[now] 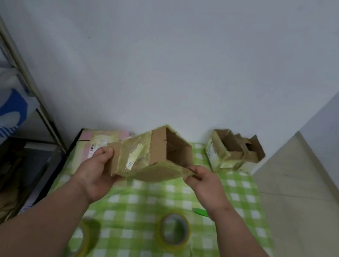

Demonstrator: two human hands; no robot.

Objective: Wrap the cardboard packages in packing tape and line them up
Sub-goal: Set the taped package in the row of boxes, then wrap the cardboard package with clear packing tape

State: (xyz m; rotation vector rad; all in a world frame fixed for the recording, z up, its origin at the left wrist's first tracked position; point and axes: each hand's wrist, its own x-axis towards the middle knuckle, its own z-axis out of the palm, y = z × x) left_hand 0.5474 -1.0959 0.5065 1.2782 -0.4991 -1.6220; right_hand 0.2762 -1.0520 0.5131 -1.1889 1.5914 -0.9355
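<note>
Head view: box (152,154) hangs above the desk (242,194) between both hands, left hand (96,170) gripping its 9 o'clock end, right hand (204,182) pinching its 3 o'clock corner, arms outstretched.

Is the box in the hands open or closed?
Open. The held box shows a dark hollow at its far end, with no flap over it. The left hand and right hand grip its sides.

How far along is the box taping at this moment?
Done: nothing looks finished. The brown cardboard box held up by the left hand and right hand carries some tape but its end gapes open. The open-flapped taped box by the wall and the pink-topped package are not lined up. Two yellow tape rolls lie idle.
</note>
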